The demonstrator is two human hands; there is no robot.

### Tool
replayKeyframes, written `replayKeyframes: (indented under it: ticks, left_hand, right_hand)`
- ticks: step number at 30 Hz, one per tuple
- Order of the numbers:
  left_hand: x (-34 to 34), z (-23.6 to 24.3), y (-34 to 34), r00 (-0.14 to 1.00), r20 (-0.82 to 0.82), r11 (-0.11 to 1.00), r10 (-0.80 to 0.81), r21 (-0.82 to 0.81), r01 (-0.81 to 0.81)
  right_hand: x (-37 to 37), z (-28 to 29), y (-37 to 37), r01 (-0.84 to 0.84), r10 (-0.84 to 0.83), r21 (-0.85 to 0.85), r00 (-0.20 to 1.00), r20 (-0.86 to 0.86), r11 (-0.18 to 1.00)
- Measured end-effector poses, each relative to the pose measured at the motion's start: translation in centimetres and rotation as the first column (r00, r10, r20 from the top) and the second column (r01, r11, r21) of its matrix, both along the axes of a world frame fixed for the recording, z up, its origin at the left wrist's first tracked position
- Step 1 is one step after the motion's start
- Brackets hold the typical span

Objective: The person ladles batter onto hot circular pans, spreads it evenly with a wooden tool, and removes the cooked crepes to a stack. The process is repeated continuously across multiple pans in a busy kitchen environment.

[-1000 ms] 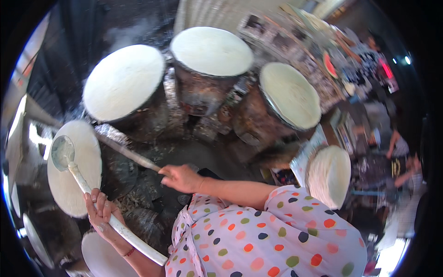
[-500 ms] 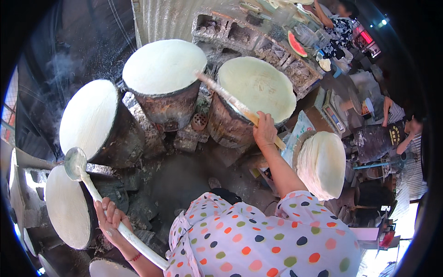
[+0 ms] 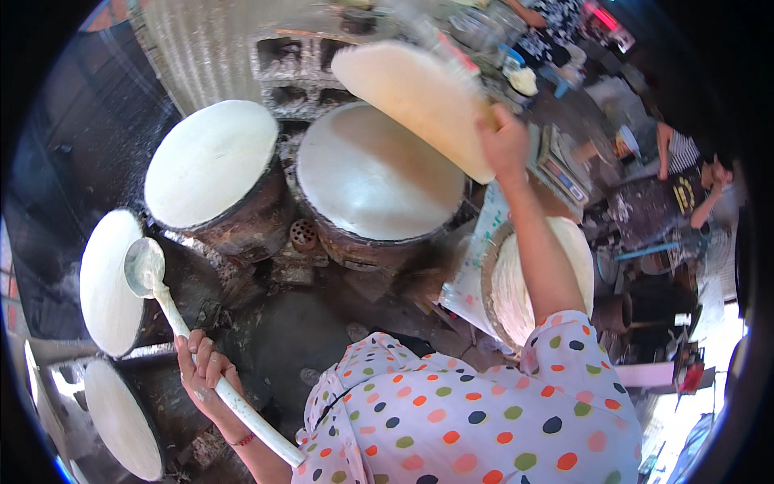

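Observation:
My left hand (image 3: 208,377) is closed around the pale handle of a long ladle (image 3: 145,268). The ladle's round bowl is up, in front of the far-left griddle, and its handle slants back toward my body. My right hand (image 3: 505,147) grips a wooden stick, blurred by motion. From the stick hangs a large thin pancake (image 3: 419,101), tilted above the right griddle (image 3: 363,189). That griddle's smooth grey-white surface shows below it. Right of my body, partly behind my right forearm, stands a stack of round pancakes (image 3: 564,266).
White rounds cover the middle griddle (image 3: 214,161), the far-left griddle (image 3: 109,302) and the near-left griddle (image 3: 121,419). Concrete blocks (image 3: 302,68) stand behind the right griddle. At the right a person in a dark apron (image 3: 657,206) stands; another in patterned clothing is farther back.
The pancake has come off the right griddle and now hangs from the stick; my right hand has moved up and right. The view has shifted. My left hand keeps hold of the ladle.

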State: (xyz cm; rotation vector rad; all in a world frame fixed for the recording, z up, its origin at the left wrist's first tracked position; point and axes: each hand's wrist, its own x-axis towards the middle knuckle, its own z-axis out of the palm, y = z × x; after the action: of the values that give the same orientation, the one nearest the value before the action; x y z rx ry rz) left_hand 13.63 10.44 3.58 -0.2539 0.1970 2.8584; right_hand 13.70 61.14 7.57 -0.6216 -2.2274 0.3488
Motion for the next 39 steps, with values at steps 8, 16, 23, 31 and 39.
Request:
replayKeyframes:
  ticks: [8,16,23,31,39]
  left_hand:
    - [-4.7,0.6,3.8,0.958,-0.02,0.958,-0.285,0.023,0.286]
    - [-7.5,-0.2,7.4,0.895,-0.122,0.9,-0.43,0.018,0.435]
    - [-8.0,-0.1,9.2,0.892,-0.121,0.898,-0.437,0.0,0.44]
    - [-7.9,-1.2,11.4,0.866,-0.098,0.87,-0.49,0.008,0.493]
    - [-6.3,-1.4,12.9,0.886,0.093,0.89,-0.454,0.102,0.445]
  right_hand:
    - [17.7,2.6,12.1,-0.037,-0.389,-0.559,0.68,-0.621,0.828]
    - [43.7,-12.6,8.2,0.413,-0.932,-0.836,0.175,-0.316,0.361]
    - [42.6,-16.6,1.6,0.503,-0.995,-0.863,0.1,0.0,0.05]
    - [39.0,-15.2,-2.4,0.274,-0.972,-0.962,0.219,0.079,-0.017]
    - [40.3,-16.7,-2.3,0.474,-0.81,-0.875,0.47,0.35,-0.103]
